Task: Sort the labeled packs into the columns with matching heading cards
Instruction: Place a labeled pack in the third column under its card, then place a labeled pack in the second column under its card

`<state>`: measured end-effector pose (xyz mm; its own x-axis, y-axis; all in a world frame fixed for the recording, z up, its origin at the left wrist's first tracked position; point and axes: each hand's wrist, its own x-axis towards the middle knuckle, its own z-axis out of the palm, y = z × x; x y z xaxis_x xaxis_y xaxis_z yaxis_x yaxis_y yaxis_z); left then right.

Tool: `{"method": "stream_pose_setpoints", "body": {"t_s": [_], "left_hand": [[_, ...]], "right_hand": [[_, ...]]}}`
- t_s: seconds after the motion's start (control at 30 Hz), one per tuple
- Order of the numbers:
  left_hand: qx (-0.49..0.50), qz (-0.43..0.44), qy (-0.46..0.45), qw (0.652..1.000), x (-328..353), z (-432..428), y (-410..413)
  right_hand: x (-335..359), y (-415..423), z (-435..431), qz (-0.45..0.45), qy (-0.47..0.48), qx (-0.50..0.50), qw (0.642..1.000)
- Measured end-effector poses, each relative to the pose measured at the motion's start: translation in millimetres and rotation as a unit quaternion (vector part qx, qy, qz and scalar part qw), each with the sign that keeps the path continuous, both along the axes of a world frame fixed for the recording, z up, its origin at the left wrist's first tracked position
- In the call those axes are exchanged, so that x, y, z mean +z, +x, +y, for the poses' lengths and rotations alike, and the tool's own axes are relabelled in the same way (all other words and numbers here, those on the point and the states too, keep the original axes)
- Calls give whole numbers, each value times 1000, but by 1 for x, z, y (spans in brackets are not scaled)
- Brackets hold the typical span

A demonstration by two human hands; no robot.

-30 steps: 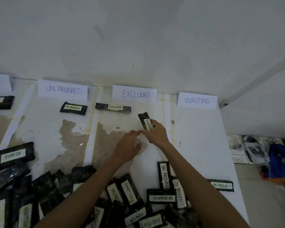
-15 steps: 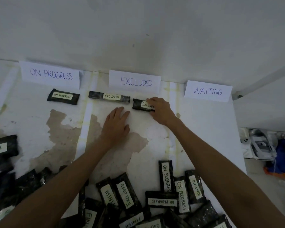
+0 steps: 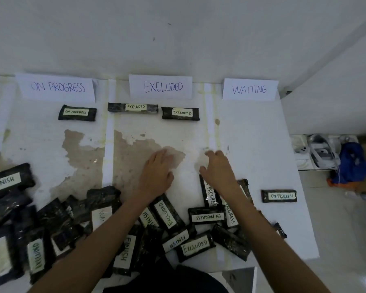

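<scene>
Three heading cards stand at the table's far edge: ON PROGRESS (image 3: pixel 56 87), EXCLUDED (image 3: pixel 160 86) and WAITING (image 3: pixel 249 89). Under EXCLUDED lie two dark packs, a long one (image 3: pixel 133 107) and a shorter one (image 3: pixel 180 113) to its right. One ON PROGRESS pack (image 3: pixel 77 112) lies under its card. My left hand (image 3: pixel 156 172) and my right hand (image 3: pixel 217 168) hover empty over the mid table, fingers relaxed, just beyond a heap of labeled packs (image 3: pixel 169 214) along the near edge.
A FINISH pack (image 3: pixel 7 181) lies at the left, a lone ON PROGRESS pack (image 3: pixel 279 196) near the table's right edge. White tape strips (image 3: pixel 108 144) divide the columns. Right of the table, on the floor, sit a blue bag (image 3: pixel 352 161) and white items.
My right hand laid the EXCLUDED pack beside the first one under the EXCLUDED card and let go. Both hands have drawn back toward the heap.
</scene>
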<state>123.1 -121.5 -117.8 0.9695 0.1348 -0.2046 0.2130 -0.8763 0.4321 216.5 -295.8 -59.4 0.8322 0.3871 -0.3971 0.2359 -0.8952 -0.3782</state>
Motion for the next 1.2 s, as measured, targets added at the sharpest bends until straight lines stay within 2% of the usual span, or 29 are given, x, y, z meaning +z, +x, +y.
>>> {"method": "stream_pose_setpoints", "body": {"t_s": [0.1,0.17,0.37,0.5,0.63,0.83,1.0,1.2], "left_hand": [[4,7,-1,1000,-3,-10,-15],[4,3,1,1000,-3,-11,-18],[-7,-2,-13,1000,6,-3,-18],[12,-21,-15,1000,20,20,-23],[52,-47,-4,997,34,59,-40],[136,-81,0,987,42,136,-82],[201,-44,-18,978,34,199,-109],[184,-9,2,983,13,258,-118]], "right_hand": [[-5,-45,-14,-22,-141,-15,990],[-16,-65,-15,-26,-161,-18,986],[-26,-75,-10,-98,-118,-6,988],[-12,-63,12,-67,-11,38,997],[-3,-54,57,-70,59,112,989],[-4,-45,163,-78,99,224,966],[-10,-42,255,-89,106,277,951],[-37,-41,325,-93,105,305,942]]}}
